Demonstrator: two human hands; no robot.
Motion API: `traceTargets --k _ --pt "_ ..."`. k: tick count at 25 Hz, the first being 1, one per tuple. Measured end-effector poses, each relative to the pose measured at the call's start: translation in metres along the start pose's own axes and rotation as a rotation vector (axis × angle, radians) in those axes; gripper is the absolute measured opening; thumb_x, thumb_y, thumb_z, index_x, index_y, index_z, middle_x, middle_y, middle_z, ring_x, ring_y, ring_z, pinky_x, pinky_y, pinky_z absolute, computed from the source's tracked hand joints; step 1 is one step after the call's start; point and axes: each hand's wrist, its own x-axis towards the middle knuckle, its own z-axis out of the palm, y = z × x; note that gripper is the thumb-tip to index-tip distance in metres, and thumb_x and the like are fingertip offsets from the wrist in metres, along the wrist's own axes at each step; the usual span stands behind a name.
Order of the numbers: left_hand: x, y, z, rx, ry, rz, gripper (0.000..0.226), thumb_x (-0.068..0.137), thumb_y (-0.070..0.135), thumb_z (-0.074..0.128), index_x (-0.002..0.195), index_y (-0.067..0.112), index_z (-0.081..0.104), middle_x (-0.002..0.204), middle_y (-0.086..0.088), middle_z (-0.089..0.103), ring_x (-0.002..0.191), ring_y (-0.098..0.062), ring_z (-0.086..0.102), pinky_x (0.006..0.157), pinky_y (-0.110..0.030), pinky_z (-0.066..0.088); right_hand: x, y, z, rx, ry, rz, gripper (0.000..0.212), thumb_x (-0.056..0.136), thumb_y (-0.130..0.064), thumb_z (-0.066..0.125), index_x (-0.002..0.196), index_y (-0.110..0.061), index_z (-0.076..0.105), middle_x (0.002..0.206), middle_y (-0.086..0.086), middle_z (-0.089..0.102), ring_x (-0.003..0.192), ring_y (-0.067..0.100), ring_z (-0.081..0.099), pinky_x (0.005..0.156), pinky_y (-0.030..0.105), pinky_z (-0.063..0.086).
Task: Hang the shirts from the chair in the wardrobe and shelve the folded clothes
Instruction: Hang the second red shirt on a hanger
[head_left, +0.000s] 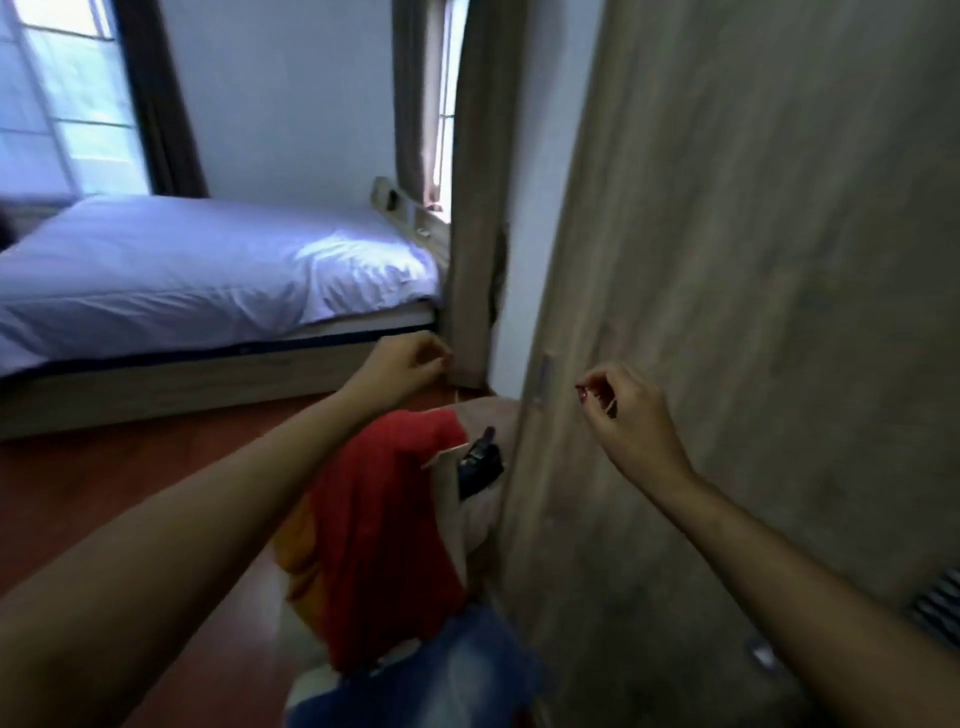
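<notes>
A grey wood-grain wardrobe door (753, 312) fills the right side and stands shut, with a small handle (545, 374) at its left edge. My right hand (628, 415) hovers just right of that handle, fingers loosely curled, holding nothing. My left hand (410, 358) is raised by the narrow door panel (475, 234) further left, fingers curled and empty. Below my arms a red shirt (384, 519) lies draped over an orange garment (296, 561) on the chair, with blue denim (452, 670) nearest me. A small dark object (480, 460) lies beside the red shirt.
A bed with a white sheet (208, 265) stands at the left on a low wooden frame. The floor (104, 488) is reddish brown. A window (62, 104) with dark curtains is behind the bed. A striped cloth (940, 608) shows at the right edge.
</notes>
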Motion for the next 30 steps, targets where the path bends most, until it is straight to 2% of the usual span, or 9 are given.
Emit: traceTargets --k 4,6,8,11,16,19,21,27,30 --pt "-0.001 -0.145 -0.027 0.225 0.042 -0.451 0.028 0.093 0.025 0.056 0.094 0.001 0.069 0.1 -0.019 0.07 0.093 -0.031 0.064 0.074 -0.03 0.043 0.029 -0.006 0.13 0.09 -0.234 0.103 0.006 0.087 -0.009 0.057 0.089 -0.008 0.062 0.089 0.005 0.061 0.072 0.008 0.052 0.061 0.008 0.038" --pt "-0.005 -0.19 -0.018 0.265 -0.118 -0.695 0.045 0.096 0.04 0.045 0.088 0.0 0.063 0.097 -0.021 0.067 0.084 -0.03 0.063 0.065 -0.029 0.044 0.035 -0.009 0.187 0.123 -0.322 0.179 0.008 0.087 -0.009 0.059 0.093 -0.006 0.063 0.091 0.007 0.061 0.069 0.004 0.05 0.06 0.007 0.038" --pt "-0.007 -0.222 -0.004 0.338 -0.302 -0.853 0.06 0.097 0.053 0.03 0.106 0.002 0.06 0.107 -0.021 0.061 0.096 -0.031 0.061 0.075 -0.032 0.049 0.04 -0.01 0.231 0.158 -0.355 0.272 0.018 0.085 -0.01 0.063 0.102 -0.004 0.061 0.096 0.007 0.058 0.07 0.006 0.051 0.065 0.007 0.04" --pt "0.004 -0.248 0.009 0.331 -0.356 -0.891 0.077 0.091 0.066 0.016 0.133 0.011 0.049 0.119 -0.022 0.057 0.106 -0.035 0.057 0.094 -0.041 0.047 0.041 -0.011 0.277 0.134 -0.428 0.377 0.024 0.082 -0.014 0.067 0.103 -0.006 0.059 0.101 0.004 0.051 0.086 0.014 0.053 0.078 0.021 0.042" --pt "0.031 -0.254 0.011 0.0 -0.197 -0.961 0.054 0.086 0.049 0.06 0.103 -0.002 0.062 0.093 -0.017 0.064 0.073 -0.021 0.055 0.073 -0.037 0.049 0.047 -0.014 0.296 0.212 -0.45 0.434 0.013 0.086 -0.005 0.059 0.075 -0.01 0.058 0.068 -0.003 0.055 0.061 0.006 0.05 0.053 0.011 0.042" --pt "0.036 -0.256 0.009 -0.062 -0.049 -0.93 0.023 0.088 0.023 0.064 0.093 0.002 0.07 0.079 -0.007 0.062 0.06 -0.012 0.048 0.067 -0.03 0.044 0.054 -0.01 0.296 0.172 -0.405 0.449 0.005 0.085 -0.011 0.062 0.084 -0.007 0.06 0.094 0.006 0.056 0.086 0.02 0.057 0.078 0.024 0.051" --pt "0.038 -0.25 0.008 -0.157 0.081 -0.84 0.017 0.091 0.02 0.06 0.078 0.01 0.067 0.078 -0.005 0.06 0.066 -0.014 0.052 0.063 -0.026 0.042 0.047 -0.002 0.304 0.138 -0.518 0.605 0.03 0.082 -0.02 0.068 0.104 -0.003 0.055 0.108 0.012 0.052 0.093 0.024 0.056 0.079 0.033 0.052" --pt "0.034 -0.202 -0.002 -1.142 0.266 -0.683 0.02 0.097 0.011 0.041 0.092 0.01 0.06 0.081 -0.006 0.066 0.071 -0.016 0.064 0.069 -0.036 0.053 0.061 -0.02 0.278 0.493 -0.38 0.593 0.021 0.087 -0.009 0.059 0.075 -0.02 0.048 0.071 -0.002 0.051 0.062 0.01 0.051 0.053 0.015 0.047" --pt "0.034 -0.189 -0.007 -1.667 0.335 -0.742 0.025 0.098 0.011 0.039 0.108 -0.003 0.058 0.084 -0.014 0.073 0.074 -0.019 0.072 0.07 -0.037 0.061 0.067 -0.028 0.232 0.662 -0.625 0.436 0.014 0.09 -0.008 0.055 0.08 -0.017 0.056 0.078 -0.002 0.057 0.069 0.003 0.055 0.062 0.01 0.045"
